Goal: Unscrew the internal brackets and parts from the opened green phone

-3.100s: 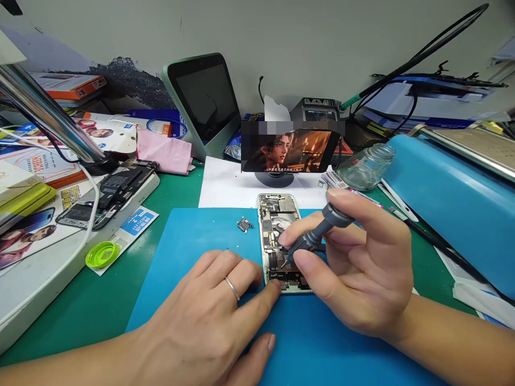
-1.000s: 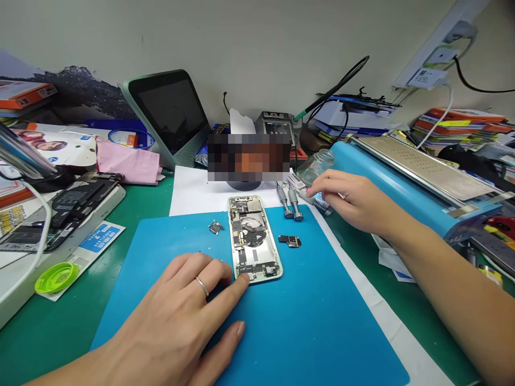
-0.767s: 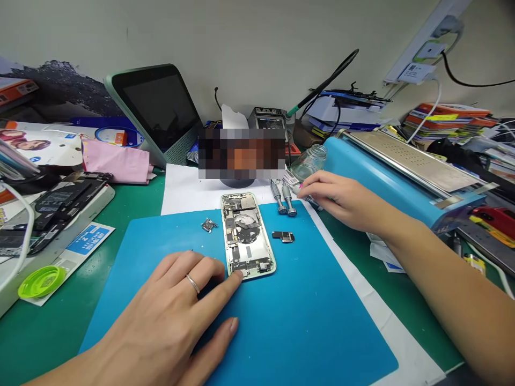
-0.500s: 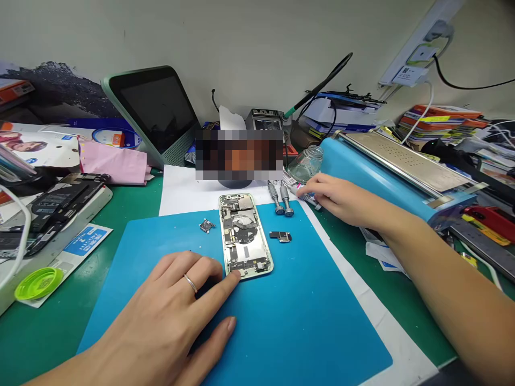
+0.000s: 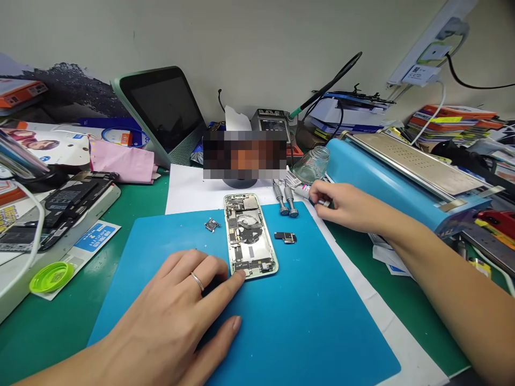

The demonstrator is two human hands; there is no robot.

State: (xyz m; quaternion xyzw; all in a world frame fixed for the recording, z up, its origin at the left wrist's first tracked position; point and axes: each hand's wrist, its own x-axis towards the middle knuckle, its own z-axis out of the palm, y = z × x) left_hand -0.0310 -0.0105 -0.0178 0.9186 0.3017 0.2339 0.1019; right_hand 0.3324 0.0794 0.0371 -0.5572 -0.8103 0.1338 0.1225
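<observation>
An opened phone (image 5: 250, 235) with bare circuit boards lies on a blue mat (image 5: 281, 321). My left hand (image 5: 177, 316) rests flat on the mat, fingers spread, index fingertip touching the phone's lower left corner. My right hand (image 5: 346, 206) reaches to the mat's far right edge and pinches a small grey tool (image 5: 317, 200) lying there. Two grey screwdrivers (image 5: 285, 198) lie side by side just left of that hand. A small black part (image 5: 285, 237) sits right of the phone, and a tiny module (image 5: 212, 224) sits left of it.
A glass jar (image 5: 311, 165), a blue machine (image 5: 406, 182) and stacked books (image 5: 454, 123) stand at right. A green-framed tablet (image 5: 161, 115) leans at the back. Another dismantled phone (image 5: 68, 206) and a green lid (image 5: 51, 276) lie at left.
My right hand put down the screwdriver it held over the phone, reached to the mat's far right edge and closed on a small tool there. The left hand stayed in place.
</observation>
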